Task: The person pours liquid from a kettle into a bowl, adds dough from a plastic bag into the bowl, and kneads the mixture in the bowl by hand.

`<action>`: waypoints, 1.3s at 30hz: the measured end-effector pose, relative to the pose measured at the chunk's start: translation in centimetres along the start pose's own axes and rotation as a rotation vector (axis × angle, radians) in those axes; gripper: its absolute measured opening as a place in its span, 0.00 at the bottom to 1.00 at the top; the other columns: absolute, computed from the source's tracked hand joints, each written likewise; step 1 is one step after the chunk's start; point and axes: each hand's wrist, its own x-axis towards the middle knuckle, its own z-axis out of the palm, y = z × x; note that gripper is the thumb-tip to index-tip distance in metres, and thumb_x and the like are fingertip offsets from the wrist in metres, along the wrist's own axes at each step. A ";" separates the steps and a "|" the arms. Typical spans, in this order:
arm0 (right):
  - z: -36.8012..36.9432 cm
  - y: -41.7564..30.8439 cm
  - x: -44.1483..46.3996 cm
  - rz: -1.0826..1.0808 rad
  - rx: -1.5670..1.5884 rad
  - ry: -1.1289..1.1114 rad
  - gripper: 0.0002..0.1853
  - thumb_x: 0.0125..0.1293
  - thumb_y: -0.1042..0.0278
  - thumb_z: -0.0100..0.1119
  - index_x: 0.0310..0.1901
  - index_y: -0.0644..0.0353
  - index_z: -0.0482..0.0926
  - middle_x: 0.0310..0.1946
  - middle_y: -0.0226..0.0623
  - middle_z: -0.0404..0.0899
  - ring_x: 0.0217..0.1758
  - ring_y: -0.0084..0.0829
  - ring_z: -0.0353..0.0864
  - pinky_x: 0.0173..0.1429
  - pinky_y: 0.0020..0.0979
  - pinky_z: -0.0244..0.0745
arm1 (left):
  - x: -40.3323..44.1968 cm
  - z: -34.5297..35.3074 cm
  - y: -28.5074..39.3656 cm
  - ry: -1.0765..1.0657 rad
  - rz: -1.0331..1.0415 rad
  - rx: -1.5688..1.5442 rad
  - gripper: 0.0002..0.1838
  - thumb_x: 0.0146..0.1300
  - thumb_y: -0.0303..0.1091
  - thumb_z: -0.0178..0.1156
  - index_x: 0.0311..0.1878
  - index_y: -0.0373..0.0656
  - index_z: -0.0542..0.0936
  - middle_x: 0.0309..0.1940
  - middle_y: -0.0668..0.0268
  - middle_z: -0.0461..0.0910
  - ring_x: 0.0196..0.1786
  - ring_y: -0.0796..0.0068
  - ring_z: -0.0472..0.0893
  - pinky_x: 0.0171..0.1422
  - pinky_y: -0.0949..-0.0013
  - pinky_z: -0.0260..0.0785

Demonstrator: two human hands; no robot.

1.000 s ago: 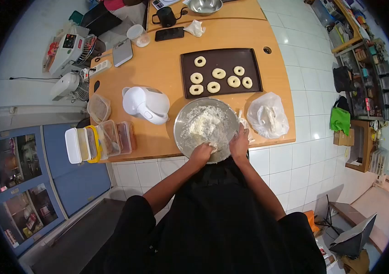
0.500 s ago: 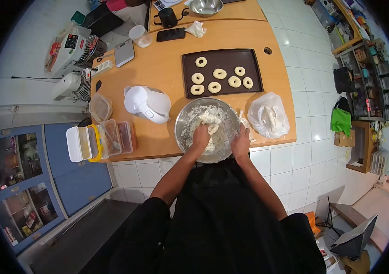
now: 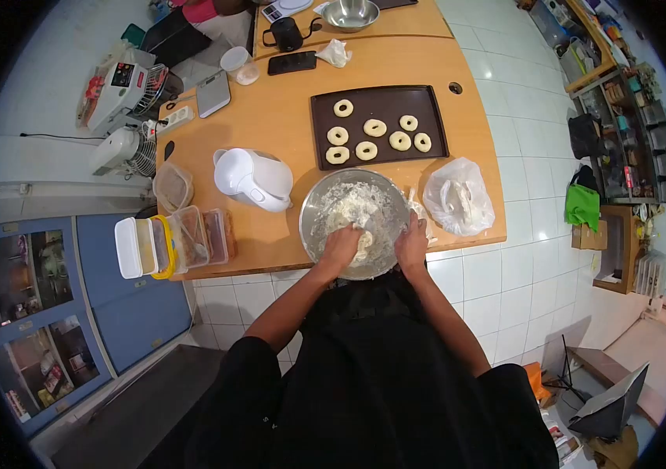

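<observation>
A steel mixing bowl stands at the table's front edge with floury, lumpy dough inside. My left hand is down in the bowl, its fingers curled into the dough and partly hidden by it. At the bowl's right rim, my right hand grips the edge. Behind the bowl lies a dark baking tray with several dough rings. A clear plastic bag with something pale inside sits to the right of the bowl.
A white kettle stands left of the bowl. Plastic containers line the table's left front edge. Farther back are a phone, a black mug, a scale and another steel bowl. Part of another person shows at the top.
My left hand moved up into the dough, then back down toward the near side of the bowl. The dough has shifted. My right hand has stayed at the rim.
</observation>
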 end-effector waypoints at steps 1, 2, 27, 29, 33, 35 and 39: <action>-0.1 0.1 0.0 0.006 -0.003 0.001 0.30 0.58 0.80 0.51 0.65 0.64 0.61 0.52 0.63 0.66 0.49 0.64 0.74 0.53 0.53 0.71 | -0.1 -0.2 0.1 0.037 -0.021 0.030 0.18 0.57 0.26 0.53 0.52 0.41 0.80 0.55 0.49 0.75 0.49 0.50 0.81 0.49 0.54 0.76; -0.1 0.1 0.0 0.010 -0.003 0.000 0.30 0.58 0.80 0.51 0.65 0.64 0.61 0.53 0.63 0.66 0.50 0.64 0.74 0.53 0.53 0.71 | -0.2 -0.4 0.1 0.074 -0.045 0.060 0.17 0.59 0.27 0.52 0.52 0.40 0.80 0.58 0.48 0.73 0.49 0.50 0.81 0.49 0.54 0.76; 0.4 -0.3 0.5 0.000 -0.021 0.034 0.30 0.58 0.80 0.53 0.65 0.63 0.62 0.50 0.62 0.67 0.49 0.63 0.73 0.53 0.53 0.71 | -1.6 2.5 -0.6 0.046 0.025 -0.266 0.21 0.54 0.22 0.51 0.51 0.46 0.82 0.63 0.39 0.66 0.53 0.40 0.77 0.58 0.52 0.71; 0.0 -0.6 0.5 -0.014 -0.009 0.036 0.30 0.58 0.80 0.53 0.65 0.63 0.62 0.51 0.63 0.67 0.50 0.63 0.73 0.53 0.52 0.71 | -1.7 1.5 0.0 0.109 -0.007 -0.222 0.22 0.54 0.22 0.53 0.52 0.49 0.81 0.64 0.40 0.64 0.54 0.39 0.76 0.56 0.52 0.72; -0.3 -1.0 0.4 0.008 -0.022 0.015 0.30 0.58 0.79 0.54 0.65 0.62 0.62 0.51 0.63 0.67 0.50 0.63 0.73 0.54 0.52 0.71 | -3.2 -1.4 0.7 0.068 -0.027 -0.080 0.24 0.52 0.24 0.60 0.55 0.48 0.77 0.65 0.43 0.65 0.58 0.42 0.74 0.53 0.49 0.74; 0.3 -0.5 0.4 -0.002 -0.017 0.031 0.31 0.58 0.79 0.54 0.65 0.61 0.63 0.51 0.63 0.67 0.50 0.63 0.73 0.54 0.52 0.71 | -3.8 -2.3 1.1 0.034 -0.058 -0.024 0.26 0.50 0.25 0.62 0.56 0.45 0.75 0.63 0.45 0.66 0.59 0.44 0.74 0.53 0.49 0.74; 0.5 -0.3 0.2 -0.002 -0.032 0.038 0.31 0.58 0.78 0.55 0.66 0.61 0.62 0.52 0.63 0.67 0.51 0.63 0.73 0.54 0.52 0.71 | -2.5 -2.7 1.4 0.054 -0.199 0.053 0.28 0.49 0.27 0.64 0.57 0.43 0.72 0.62 0.47 0.68 0.61 0.45 0.73 0.54 0.49 0.73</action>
